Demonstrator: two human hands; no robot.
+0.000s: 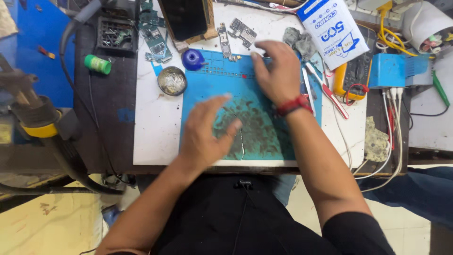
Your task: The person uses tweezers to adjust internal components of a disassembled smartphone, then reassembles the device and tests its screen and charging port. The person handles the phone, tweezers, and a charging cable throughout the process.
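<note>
From the head camera, both bare hands lie over a blue silicone work mat (pixel 207 89), its smooth rubbery face smeared with dark, scuffed residue towards the near edge. The left hand (pixel 205 134) is blurred, palm down, fingers loosely spread and flat on the stained patch, gripping nothing that shows. The right hand (pixel 276 71), with a red band at the wrist, rests spread and open on the mat's far right part, holding nothing. Just beyond its fingertips lie small bare circuit boards (pixel 240 32), thin and metallic, on the white tabletop (pixel 155 127). A round, dull metal tin (pixel 172 80) sits touching the mat's left edge, with a glossy blue domed cap (pixel 193 60) near it. Right of the mat lie slim tweezers (pixel 309 89), crumpled grey cloth (pixel 299 41) and a yellow multimeter (pixel 351 75).
</note>
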